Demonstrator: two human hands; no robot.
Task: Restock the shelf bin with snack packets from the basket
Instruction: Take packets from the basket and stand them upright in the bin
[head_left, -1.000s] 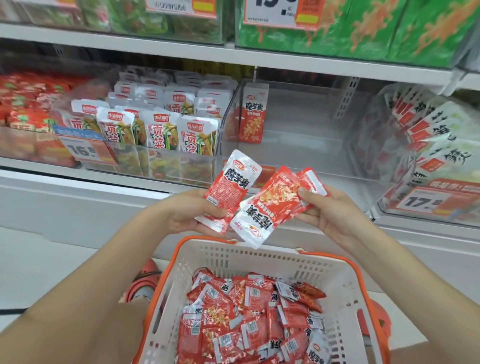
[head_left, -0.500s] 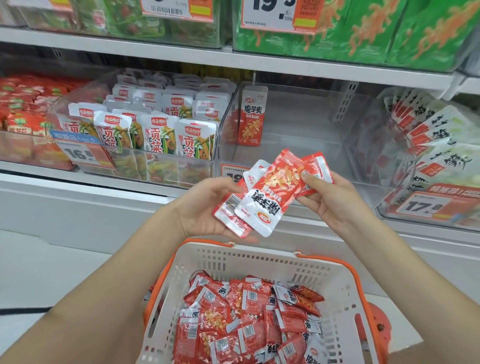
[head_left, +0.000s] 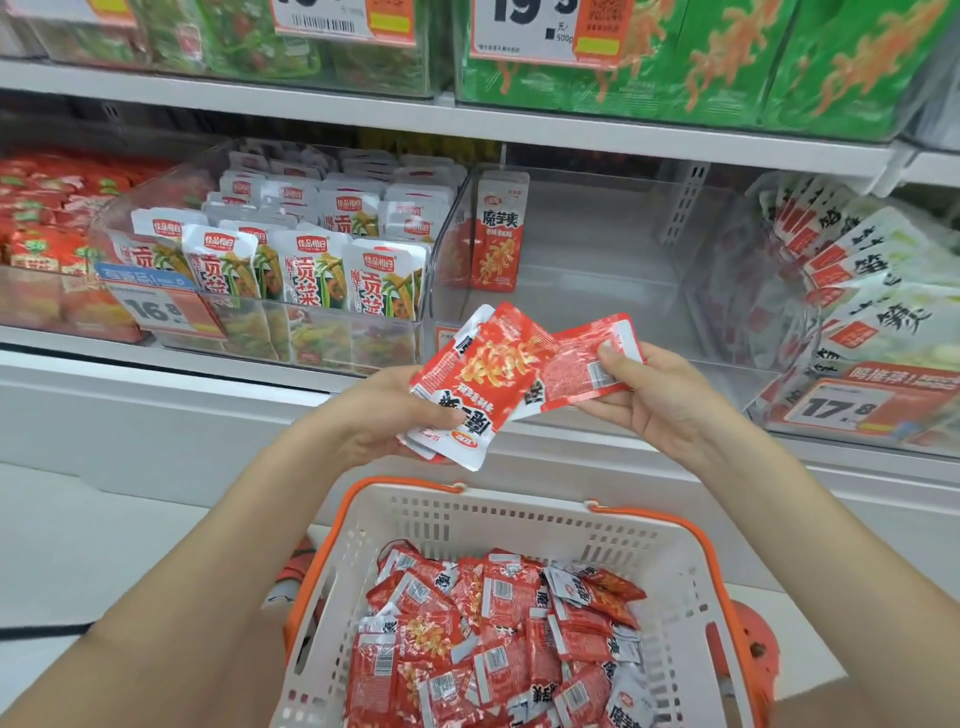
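Beyond my fingers, one clear shelf bin (head_left: 582, 270) holds one upright packet (head_left: 496, 234). Below them, one basket (head_left: 519, 525) carries an uncountable heap. My left hand (head_left: 387, 415) grips a partly hidden stack (head_left: 480, 384), long axis tilting up-right; my right hand (head_left: 654, 395) pinches one packet behind (head_left: 587, 364).
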